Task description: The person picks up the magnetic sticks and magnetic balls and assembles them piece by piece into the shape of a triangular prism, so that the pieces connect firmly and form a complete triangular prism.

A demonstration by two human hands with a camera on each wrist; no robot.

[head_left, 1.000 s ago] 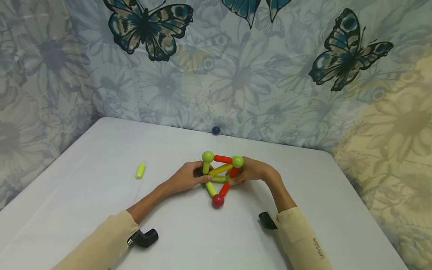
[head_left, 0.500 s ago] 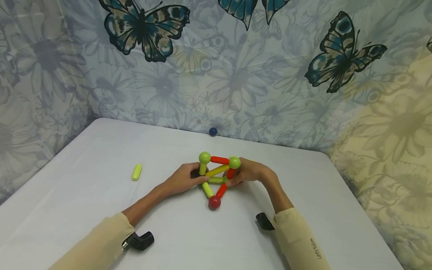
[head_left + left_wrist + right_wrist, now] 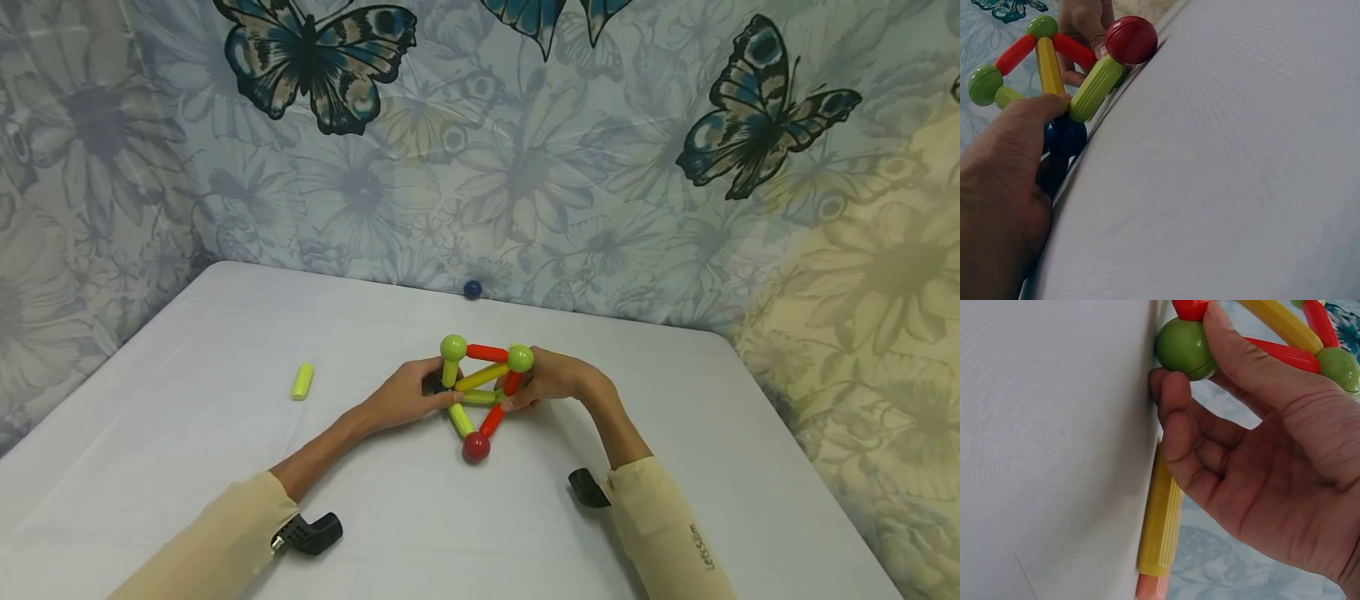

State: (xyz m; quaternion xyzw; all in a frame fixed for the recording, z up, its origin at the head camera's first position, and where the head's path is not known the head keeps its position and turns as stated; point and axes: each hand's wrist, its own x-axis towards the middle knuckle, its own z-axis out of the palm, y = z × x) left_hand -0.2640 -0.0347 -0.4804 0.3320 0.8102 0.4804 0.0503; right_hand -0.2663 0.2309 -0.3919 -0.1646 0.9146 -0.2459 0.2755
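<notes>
Facing each other, both hands (image 3: 405,393) (image 3: 553,377) pinch opposite sides of the ball-and-rod frame (image 3: 482,377).

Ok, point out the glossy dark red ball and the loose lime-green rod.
Glossy dark red ball (image 3: 1131,40), left wrist view: middle of its surface.
Loose lime-green rod (image 3: 302,382), head view: middle of its length.

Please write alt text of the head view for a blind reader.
A left hand and right hand hold a multicoloured ball-and-rod frame at a white table; a lime-green rod lies left, a dark-blue ball at the far edge.
</notes>
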